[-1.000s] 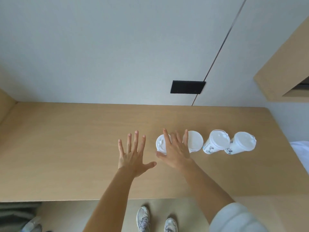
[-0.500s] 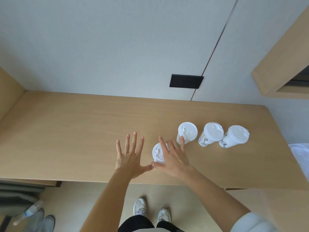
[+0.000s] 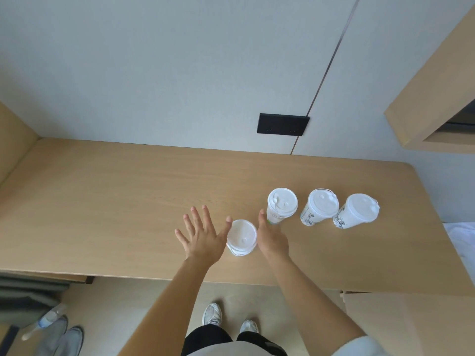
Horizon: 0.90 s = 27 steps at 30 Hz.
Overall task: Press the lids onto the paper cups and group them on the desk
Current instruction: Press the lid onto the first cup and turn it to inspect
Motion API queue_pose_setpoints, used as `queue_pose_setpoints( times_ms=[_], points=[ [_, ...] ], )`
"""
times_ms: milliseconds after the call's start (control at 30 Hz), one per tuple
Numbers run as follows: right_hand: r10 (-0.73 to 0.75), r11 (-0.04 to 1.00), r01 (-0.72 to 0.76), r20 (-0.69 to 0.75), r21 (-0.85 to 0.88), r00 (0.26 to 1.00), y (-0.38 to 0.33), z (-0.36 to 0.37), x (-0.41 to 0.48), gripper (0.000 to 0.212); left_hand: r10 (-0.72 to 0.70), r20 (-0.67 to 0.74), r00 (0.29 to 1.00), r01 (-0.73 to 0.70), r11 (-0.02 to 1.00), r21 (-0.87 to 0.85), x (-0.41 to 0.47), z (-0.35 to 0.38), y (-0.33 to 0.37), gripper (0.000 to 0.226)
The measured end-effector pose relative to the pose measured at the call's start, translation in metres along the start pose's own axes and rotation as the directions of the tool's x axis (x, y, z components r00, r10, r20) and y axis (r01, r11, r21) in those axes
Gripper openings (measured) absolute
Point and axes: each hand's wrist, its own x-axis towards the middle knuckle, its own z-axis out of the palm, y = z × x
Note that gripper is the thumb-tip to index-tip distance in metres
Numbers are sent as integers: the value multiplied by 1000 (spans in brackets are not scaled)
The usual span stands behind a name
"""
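Four white paper cups with lids stand on the wooden desk point(image 3: 102, 201). Three form a row at the right: one cup point(image 3: 281, 205), a second cup point(image 3: 321, 206) and a third cup point(image 3: 358, 210), the last two with dark prints. The fourth cup point(image 3: 241, 236) stands nearer, between my hands, its lid fully in view. My left hand point(image 3: 203, 235) is spread flat at its left side, thumb tip by the lid's rim. My right hand point(image 3: 272, 237) stands edge-on against its right side, fingers straight. Whether either hand presses the cup I cannot tell.
A black wall plate point(image 3: 282, 124) sits above the desk's back edge. A wooden shelf point(image 3: 431, 98) juts out at the upper right. A cardboard box point(image 3: 411, 325) lies at the lower right. A water bottle point(image 3: 43, 321) and shoes point(image 3: 61, 337) are on the floor at the lower left.
My right hand has come off the top of the near cup and turned to its right side. My left hand has closed in on the cup's left side. The lid now shows fully.
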Motion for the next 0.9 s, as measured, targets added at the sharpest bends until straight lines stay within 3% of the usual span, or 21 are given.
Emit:
queue_pose_setpoints(
  times_ms=[67, 200, 333, 467, 700, 900],
  points=[
    [209, 960, -207, 8, 190, 978, -8, 6, 4, 82, -114, 38, 993, 119, 984, -131, 5, 6, 19, 94],
    [328, 920, -312, -31, 236, 944, -22, 23, 9, 90, -240, 105, 965, 259, 932, -255, 15, 18, 49, 95],
    [432, 862, -399, -40, 314, 901, -30, 37, 15, 87, -298, 58, 953, 301, 908, -291, 25, 24, 60, 93],
    [404, 883, -340, -156, 324, 901, -26, 54, 18, 78, -289, -32, 957, 272, 929, -250, 26, 32, 50, 81],
    [308, 930, -233, -256, 285, 916, -19, 62, 25, 59, -234, -62, 970, 213, 947, -242, 29, 39, 44, 70],
    [367, 889, -249, -272, 384, 890, -20, 63, 18, 66, -181, -51, 982, 166, 961, -222, 31, 36, 44, 69]
  ],
)
